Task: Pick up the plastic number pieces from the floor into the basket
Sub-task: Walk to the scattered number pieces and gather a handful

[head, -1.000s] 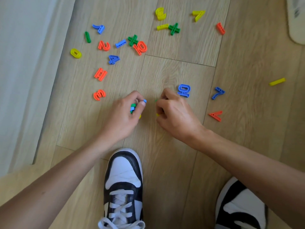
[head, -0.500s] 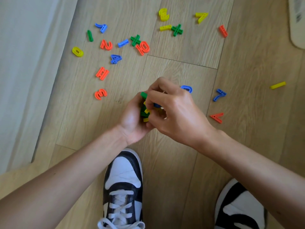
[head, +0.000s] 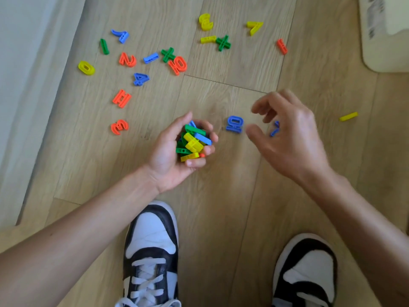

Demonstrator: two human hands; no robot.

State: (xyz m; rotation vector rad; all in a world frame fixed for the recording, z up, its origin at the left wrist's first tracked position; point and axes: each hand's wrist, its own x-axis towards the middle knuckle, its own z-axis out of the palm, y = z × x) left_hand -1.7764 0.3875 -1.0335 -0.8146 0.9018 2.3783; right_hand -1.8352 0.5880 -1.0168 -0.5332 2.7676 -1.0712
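My left hand is cupped palm-up around a handful of green, yellow and blue number pieces. My right hand hovers to its right with fingers spread and nothing in it, just above a blue 7. A blue 10 lies on the floor between the two hands. Several more coloured pieces are scattered farther out: an orange 3, a blue 4, an orange 10, a yellow 0, a yellow 7. A white basket edge shows at the top right.
A yellow bar lies alone at the right. A pale curtain runs along the left side. My two black-and-white shoes stand on the wooden floor at the bottom.
My right hand put its pieces into the left hand's pile, then drew away to the right and spread its fingers. The left hand turned palm-up with the handful.
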